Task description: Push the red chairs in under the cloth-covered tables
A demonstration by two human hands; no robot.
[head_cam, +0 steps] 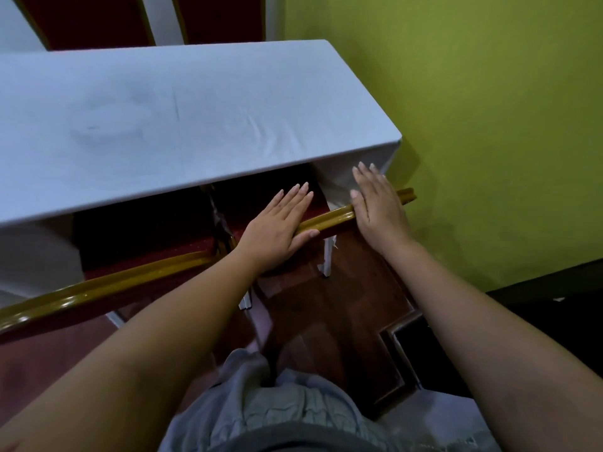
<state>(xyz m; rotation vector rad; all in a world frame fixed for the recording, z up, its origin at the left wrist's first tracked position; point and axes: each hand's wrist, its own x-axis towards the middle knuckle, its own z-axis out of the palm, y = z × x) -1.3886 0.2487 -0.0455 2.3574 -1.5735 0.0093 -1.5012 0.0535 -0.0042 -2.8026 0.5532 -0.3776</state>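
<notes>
A red chair with a gold frame stands at the right end of the white-cloth table (195, 125). Its gold top rail (332, 218) runs between my hands and its red seat (277, 190) lies in shadow under the table edge. My left hand (277, 230) rests flat on the rail's left part, fingers straight and together. On the rail's right end lies my right hand (378, 203), also flat, fingertips reaching the hanging cloth. A second red chair sits to the left, gold rail (107, 285) near my left forearm, seat (146, 230) partly under the table.
A green wall (489, 125) closes the right side, close to the table's end. Two more red chair backs (91, 21) stand beyond the table's far side. A dark low object (548, 305) lies at the right, and the floor below is reddish-brown.
</notes>
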